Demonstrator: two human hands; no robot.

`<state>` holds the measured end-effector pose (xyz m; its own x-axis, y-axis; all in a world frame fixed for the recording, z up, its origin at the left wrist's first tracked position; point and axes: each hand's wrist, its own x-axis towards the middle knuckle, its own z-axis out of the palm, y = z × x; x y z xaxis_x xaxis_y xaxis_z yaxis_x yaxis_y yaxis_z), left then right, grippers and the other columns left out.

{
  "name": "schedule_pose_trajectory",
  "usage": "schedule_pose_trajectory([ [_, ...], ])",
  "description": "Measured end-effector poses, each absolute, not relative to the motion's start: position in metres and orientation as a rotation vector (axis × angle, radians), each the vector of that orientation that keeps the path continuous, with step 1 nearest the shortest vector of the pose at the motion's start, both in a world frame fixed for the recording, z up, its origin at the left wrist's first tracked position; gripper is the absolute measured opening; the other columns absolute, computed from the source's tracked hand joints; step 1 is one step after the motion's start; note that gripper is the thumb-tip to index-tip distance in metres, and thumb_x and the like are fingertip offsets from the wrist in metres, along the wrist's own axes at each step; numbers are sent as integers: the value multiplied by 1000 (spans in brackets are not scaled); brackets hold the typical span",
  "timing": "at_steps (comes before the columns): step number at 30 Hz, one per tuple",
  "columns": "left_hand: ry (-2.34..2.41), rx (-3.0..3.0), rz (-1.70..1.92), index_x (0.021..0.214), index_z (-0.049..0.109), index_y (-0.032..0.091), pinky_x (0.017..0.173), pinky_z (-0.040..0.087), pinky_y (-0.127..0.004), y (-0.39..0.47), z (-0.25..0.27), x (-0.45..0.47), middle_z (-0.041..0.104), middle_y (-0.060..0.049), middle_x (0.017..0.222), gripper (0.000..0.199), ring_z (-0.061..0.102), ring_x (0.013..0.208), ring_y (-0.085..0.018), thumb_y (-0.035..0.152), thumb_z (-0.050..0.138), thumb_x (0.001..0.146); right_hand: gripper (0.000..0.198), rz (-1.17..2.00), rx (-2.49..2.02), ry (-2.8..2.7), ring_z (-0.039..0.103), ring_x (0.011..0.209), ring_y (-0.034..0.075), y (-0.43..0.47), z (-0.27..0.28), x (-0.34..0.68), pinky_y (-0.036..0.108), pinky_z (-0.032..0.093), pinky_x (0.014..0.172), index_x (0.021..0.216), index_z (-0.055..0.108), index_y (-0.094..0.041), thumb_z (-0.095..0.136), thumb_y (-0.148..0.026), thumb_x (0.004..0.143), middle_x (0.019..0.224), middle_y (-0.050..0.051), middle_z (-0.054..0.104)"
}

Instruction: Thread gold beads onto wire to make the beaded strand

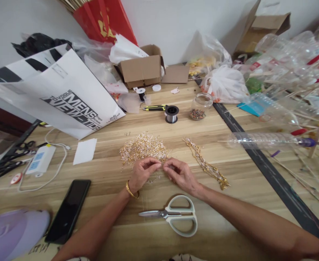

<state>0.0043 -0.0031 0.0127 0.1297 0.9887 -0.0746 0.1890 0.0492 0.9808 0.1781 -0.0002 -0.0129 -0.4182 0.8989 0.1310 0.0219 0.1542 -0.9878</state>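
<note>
My left hand (144,172), with a gold bangle (132,190) at its wrist, is closed in a pinch. Facing it, nearly touching at the fingertips, my right hand (182,174) pinches as well. Whatever lies between the fingers is too small to make out. Just below them a short strand of beads (154,179) rests on the wooden table (107,217). Behind my left hand spreads a pile of small gold and pale beads (143,146). Finished-looking beaded strands (207,163) lie right of my right hand. Nearer to me are white-handled scissors (172,214), blades pointing left.
A spool of clear line (171,114), a yellow-black cutter (155,107) and a glass jar of beads (200,108) stand behind the pile. Left are a phone (69,210), a power strip (41,159) and a white paper bag (66,94). Plastic bottles (270,139) crowd the right.
</note>
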Motion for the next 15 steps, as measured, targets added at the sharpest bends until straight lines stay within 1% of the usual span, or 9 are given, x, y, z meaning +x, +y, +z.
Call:
schedule_pose_trajectory([
  [4, 1245, 1434, 965, 81, 70, 14, 63, 47, -24, -4, 13, 2, 68, -4, 74, 16, 59, 67, -13, 28, 66, 75, 18, 1399, -911, -1614, 40, 50, 10, 0, -13, 178, 21, 32, 47, 79, 58, -16, 53, -32, 87, 57, -2, 47],
  [8, 1223, 1632, 965, 82, 70, 15, 71, 48, -26, -4, 12, 1, 69, -6, 82, 13, 62, 77, -15, 25, 63, 78, 18, 1422, -916, -1597, 40, 49, 9, 0, -15, 178, 21, 32, 46, 80, 58, -16, 54, -32, 87, 57, -3, 46],
  [15, 1232, 1828, 923, 79, 67, 15, 70, 47, -26, -2, 12, 1, 67, -5, 78, 10, 60, 73, -14, 22, 61, 80, 17, 1424, -932, -1591, 40, 50, 9, 0, -18, 179, 20, 32, 46, 82, 57, -16, 53, -32, 88, 58, -3, 46],
])
